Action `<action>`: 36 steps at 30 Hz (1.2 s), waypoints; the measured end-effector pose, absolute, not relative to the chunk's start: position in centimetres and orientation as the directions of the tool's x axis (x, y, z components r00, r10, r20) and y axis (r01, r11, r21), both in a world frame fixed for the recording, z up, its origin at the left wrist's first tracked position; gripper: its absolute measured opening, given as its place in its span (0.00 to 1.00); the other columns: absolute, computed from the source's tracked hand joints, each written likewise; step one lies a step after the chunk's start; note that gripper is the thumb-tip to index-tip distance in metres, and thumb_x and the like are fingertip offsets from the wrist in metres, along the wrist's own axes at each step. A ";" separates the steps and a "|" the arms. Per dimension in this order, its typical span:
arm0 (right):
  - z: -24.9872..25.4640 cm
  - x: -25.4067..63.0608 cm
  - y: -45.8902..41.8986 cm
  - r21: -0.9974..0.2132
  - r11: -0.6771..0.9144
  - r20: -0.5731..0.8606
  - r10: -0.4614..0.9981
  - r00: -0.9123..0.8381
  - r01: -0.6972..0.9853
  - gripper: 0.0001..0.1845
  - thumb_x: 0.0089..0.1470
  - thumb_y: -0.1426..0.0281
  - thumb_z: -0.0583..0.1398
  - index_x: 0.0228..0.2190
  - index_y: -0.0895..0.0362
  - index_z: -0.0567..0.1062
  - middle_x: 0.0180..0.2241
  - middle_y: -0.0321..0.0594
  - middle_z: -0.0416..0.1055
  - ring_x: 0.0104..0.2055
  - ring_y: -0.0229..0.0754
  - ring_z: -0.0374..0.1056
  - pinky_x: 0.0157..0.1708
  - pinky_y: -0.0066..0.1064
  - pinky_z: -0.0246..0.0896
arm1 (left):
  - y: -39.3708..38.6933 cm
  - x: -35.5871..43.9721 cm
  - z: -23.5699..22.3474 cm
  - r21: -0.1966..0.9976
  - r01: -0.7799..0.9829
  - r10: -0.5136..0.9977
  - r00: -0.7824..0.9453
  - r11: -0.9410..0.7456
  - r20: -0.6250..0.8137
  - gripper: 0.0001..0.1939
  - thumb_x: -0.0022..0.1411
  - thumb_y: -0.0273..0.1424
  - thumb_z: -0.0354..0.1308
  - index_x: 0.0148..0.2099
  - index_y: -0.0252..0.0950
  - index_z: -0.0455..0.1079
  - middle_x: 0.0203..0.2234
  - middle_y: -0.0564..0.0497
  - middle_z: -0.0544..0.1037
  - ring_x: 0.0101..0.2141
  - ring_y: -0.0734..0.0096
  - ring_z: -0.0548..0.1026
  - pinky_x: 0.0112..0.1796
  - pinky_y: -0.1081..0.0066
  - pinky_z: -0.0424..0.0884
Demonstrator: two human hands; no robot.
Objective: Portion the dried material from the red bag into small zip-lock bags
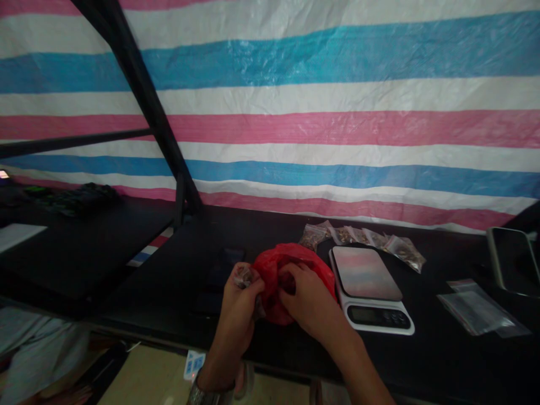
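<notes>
A red plastic bag (321, 264) sits bunched on the black table with its mouth open upward. My left hand (239, 301) is closed around a small clear plastic bag (243, 277) at the red bag's left edge. Inside the mouth of the red bag, the fingers of my right hand (310, 298) are curled together; what they pinch is too dark to make out. Just right of this hand stands a white digital scale (367, 275) with a bare metal plate. Behind the scale lies a row of small zip bags (405, 251) with brownish contents.
Flat, clear zip bags (476, 308) lie right of the scale, near a phone-like device (513, 260). A dark flat object (217, 275) rests left of the red bag. A black metal frame post (147, 107) slants up before the striped sheet (337, 129). Part of another person's clothing (37, 354) shows lower left.
</notes>
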State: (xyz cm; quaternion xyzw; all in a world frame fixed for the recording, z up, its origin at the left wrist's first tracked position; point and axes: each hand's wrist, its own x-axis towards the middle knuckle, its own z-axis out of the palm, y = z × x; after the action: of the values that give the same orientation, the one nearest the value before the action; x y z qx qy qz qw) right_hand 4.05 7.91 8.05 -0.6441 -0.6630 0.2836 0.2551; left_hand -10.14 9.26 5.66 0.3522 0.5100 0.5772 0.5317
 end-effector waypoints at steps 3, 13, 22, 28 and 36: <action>7.6 4.5 7.9 -0.830 0.027 -0.009 0.998 -0.062 0.557 0.14 0.53 0.80 0.61 0.40 0.56 0.80 0.39 0.40 0.81 0.40 0.44 0.77 0.42 0.33 0.68 | 9.4 -10.4 5.9 0.973 -0.228 0.969 -0.229 0.041 -0.094 0.14 0.41 0.28 0.64 0.30 0.40 0.61 0.21 0.63 0.65 0.22 0.78 0.63 0.23 0.78 0.60; 7.5 7.3 8.4 -0.978 -0.071 -0.094 0.990 -0.108 0.198 0.07 0.57 0.72 0.63 0.40 0.55 0.78 0.40 0.40 0.80 0.42 0.43 0.78 0.43 0.33 0.73 | 9.0 -10.1 6.0 0.994 -0.095 0.984 -0.175 -0.049 0.031 0.11 0.44 0.28 0.65 0.29 0.40 0.64 0.22 0.61 0.66 0.25 0.76 0.64 0.28 0.76 0.63; 6.9 6.1 8.1 -0.817 0.008 -0.018 0.999 -0.039 0.576 0.15 0.52 0.80 0.61 0.40 0.55 0.80 0.41 0.43 0.82 0.44 0.47 0.78 0.45 0.36 0.70 | 9.1 -9.7 6.0 0.948 -0.302 0.976 -0.155 0.102 -0.155 0.20 0.41 0.29 0.72 0.30 0.40 0.62 0.22 0.63 0.67 0.22 0.79 0.64 0.24 0.78 0.62; 7.5 5.4 7.9 -0.708 -0.012 -0.037 0.999 -0.020 0.706 0.19 0.54 0.80 0.61 0.47 0.57 0.80 0.49 0.48 0.79 0.51 0.50 0.75 0.51 0.37 0.68 | 9.4 -10.1 6.8 0.869 -0.488 0.962 -0.187 0.085 -0.200 0.24 0.36 0.24 0.72 0.31 0.40 0.60 0.21 0.65 0.67 0.22 0.81 0.66 0.24 0.80 0.64; 8.5 5.7 8.1 -0.530 -0.113 -0.105 0.992 0.067 0.840 0.18 0.60 0.79 0.60 0.51 0.61 0.79 0.51 0.55 0.77 0.54 0.55 0.75 0.56 0.41 0.66 | 9.5 -11.0 6.0 0.935 -0.346 0.980 -0.148 0.075 -0.133 0.17 0.40 0.24 0.68 0.30 0.39 0.62 0.22 0.63 0.68 0.24 0.79 0.66 0.25 0.79 0.63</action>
State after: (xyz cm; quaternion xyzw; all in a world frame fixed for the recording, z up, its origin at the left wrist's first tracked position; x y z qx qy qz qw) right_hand 5.75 8.06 8.53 -0.7109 -0.6444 0.2259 0.1681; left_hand -11.05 9.46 5.97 0.3350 0.4730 0.5919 0.5601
